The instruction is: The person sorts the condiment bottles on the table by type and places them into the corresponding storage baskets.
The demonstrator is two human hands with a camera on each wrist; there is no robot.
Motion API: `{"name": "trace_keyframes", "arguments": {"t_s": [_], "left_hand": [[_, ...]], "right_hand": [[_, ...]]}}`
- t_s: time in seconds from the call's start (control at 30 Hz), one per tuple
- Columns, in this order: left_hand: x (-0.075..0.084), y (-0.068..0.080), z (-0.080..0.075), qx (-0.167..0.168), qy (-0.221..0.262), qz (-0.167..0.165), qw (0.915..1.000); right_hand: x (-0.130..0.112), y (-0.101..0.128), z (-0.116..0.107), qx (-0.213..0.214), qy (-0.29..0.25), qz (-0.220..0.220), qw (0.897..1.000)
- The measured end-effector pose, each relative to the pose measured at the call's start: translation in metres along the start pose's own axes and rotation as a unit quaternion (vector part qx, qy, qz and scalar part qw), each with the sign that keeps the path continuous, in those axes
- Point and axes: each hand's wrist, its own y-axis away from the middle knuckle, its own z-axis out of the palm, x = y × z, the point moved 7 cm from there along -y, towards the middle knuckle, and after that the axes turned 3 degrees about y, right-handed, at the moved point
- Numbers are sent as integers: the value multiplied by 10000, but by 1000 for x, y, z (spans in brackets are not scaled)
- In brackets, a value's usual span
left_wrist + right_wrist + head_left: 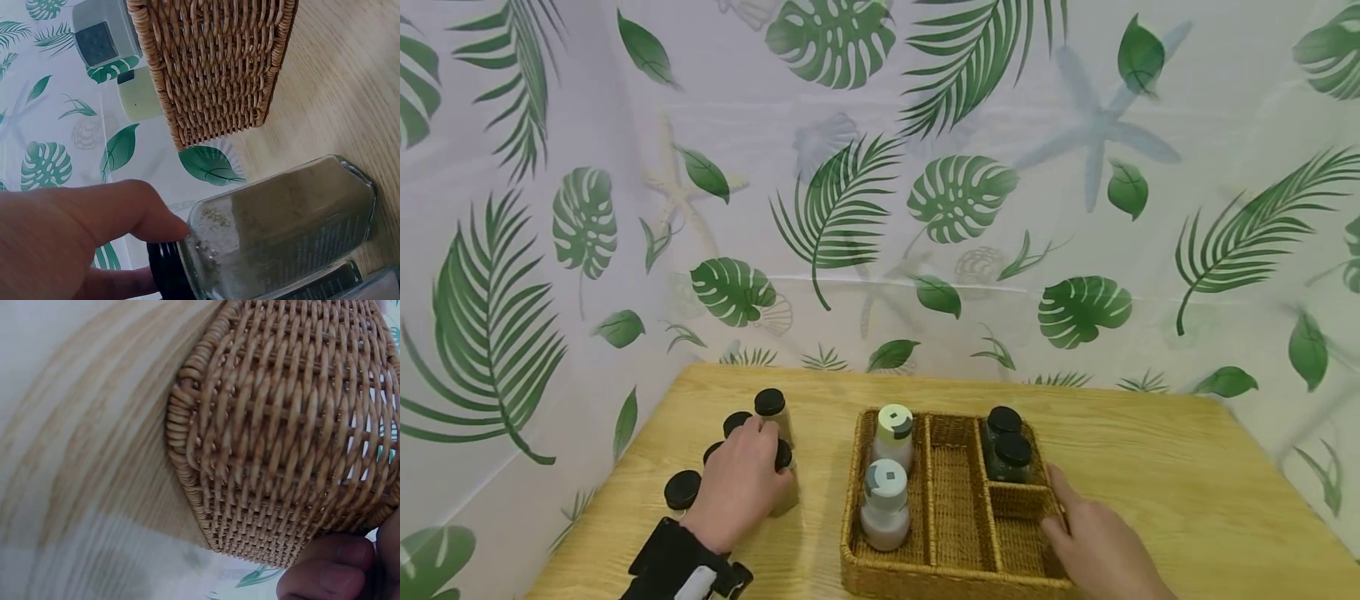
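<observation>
Closest is the basket [955, 579], between the fingers of the left hand [737, 492] and those of the right hand [1105, 542], which grip its right rim, some pressed to the outer wall. Two bottles [884, 527] stand in its left compartment, to the right of the left fingers. Two jars [1011, 468] with black tops sit in its far right compartment, left of the right fingers and a little beyond them. Four more jars [784, 425] stand beyond and to the left of the left fingers, some partly hidden by the hand. Those fingers, set narrow, pinch a powder-filled jar [281, 231] at its lid [170, 275].
</observation>
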Motion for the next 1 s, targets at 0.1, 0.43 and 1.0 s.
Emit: {"name": "trace_keyframes", "arguments": {"t_s": [0.1, 0.43, 1.0], "left_hand": [[1, 1, -4, -10, 99, -28, 9999], [30, 2, -53, 608, 429, 304, 9968], [147, 7, -84, 647, 1001, 1700, 9782]], "right_hand": [[-2, 0, 0, 66, -47, -93, 9999], [-5, 0, -1, 212, -208, -125, 9995], [2, 4, -2, 298, -315, -106, 9990]]}}
